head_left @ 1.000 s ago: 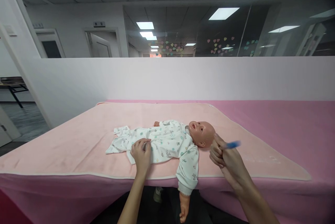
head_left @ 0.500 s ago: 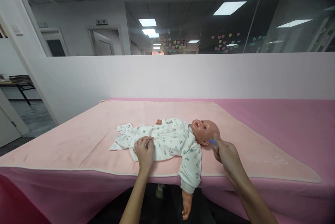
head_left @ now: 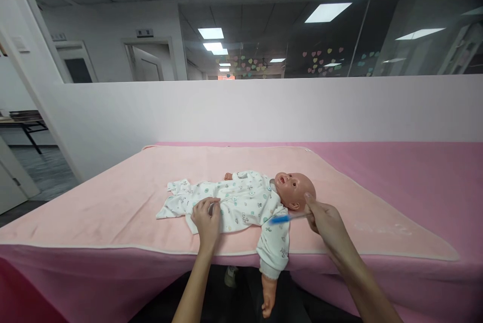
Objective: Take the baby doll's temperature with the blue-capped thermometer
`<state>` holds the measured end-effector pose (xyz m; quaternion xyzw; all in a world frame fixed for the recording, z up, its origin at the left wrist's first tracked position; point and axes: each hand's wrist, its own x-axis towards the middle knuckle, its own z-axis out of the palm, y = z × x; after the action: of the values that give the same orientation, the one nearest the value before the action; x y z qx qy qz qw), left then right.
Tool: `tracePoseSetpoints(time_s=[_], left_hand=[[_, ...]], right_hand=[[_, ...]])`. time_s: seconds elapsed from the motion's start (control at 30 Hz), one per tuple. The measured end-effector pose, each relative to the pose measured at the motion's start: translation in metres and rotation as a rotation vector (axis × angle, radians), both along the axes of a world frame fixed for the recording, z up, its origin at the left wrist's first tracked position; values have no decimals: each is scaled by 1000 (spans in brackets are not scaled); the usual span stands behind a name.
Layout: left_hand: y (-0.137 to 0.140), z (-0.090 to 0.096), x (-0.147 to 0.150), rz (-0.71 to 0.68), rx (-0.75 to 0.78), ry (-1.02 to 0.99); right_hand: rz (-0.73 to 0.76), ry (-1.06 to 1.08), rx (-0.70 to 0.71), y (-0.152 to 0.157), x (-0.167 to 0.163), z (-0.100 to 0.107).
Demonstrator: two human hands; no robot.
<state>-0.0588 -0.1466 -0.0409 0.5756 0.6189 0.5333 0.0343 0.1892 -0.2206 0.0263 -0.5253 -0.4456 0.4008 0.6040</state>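
Note:
A baby doll (head_left: 241,202) in a white printed sleepsuit lies on its back across a peach blanket (head_left: 124,202), head to the right. One of its arms hangs over the front edge. Resting at the doll's near side by the hips, my left hand (head_left: 207,220) has its fingers curled together; what they hold, if anything, is hidden. My right hand (head_left: 325,220), beside the doll's head, pinches a thin stick with a blue end (head_left: 279,220). The blue end points left over the doll's near sleeve and is smeared by motion, so its exact kind is unclear.
A pink cover (head_left: 422,182) lies under the blanket and drapes over the front edge. Behind the table stands a low white wall (head_left: 279,111) with glass above it. At far left are a doorway and a dark-legged desk (head_left: 26,127).
The blue-ended stick has swung out to the left from beside the doll's ear to above its sleeve. My left hand and the doll hold their places.

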Motion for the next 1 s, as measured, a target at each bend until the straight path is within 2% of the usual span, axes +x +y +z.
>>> tracePoseSetpoints(time_s=[0.17,0.23,0.33,0.37,0.47,0.5,0.53,0.57,0.67,0.7,0.9,1.0], left_hand=[[0,1,0,0,-4,-7],[0,0,0,-1,-3,-5],[1,0,0,0,0,-4],[1,0,0,1,2,-4],[1,0,0,-1,-1,-4],[1,0,0,-3,-3,-4],[1,0,-1,-5,-6,-4],[0,0,-1,-8,-7,-4],[1,-1,-1,-10,-2,-4],[1,-1,-1,-10,1,-3],[1,0,0,-8,12,-10],[0,0,0,-13,9,-14]], right_hand=[[53,79,-32,-5,3,0],[3,58,-6,-6,3,2],[15,-34,-10,-8,2,3],[-45,-127,13,-9,1,3],[-446,-532,139,-8,-1,-2],[-534,-630,154,-8,-2,-4],[-553,-672,148,-7,-2,-6],[-497,-654,125,-6,-1,-7],[-106,-392,13,-2,3,-11],[-38,-322,-1,0,5,-11],[-130,-233,34,1,10,-13],[-248,-351,84,-3,8,-11]])
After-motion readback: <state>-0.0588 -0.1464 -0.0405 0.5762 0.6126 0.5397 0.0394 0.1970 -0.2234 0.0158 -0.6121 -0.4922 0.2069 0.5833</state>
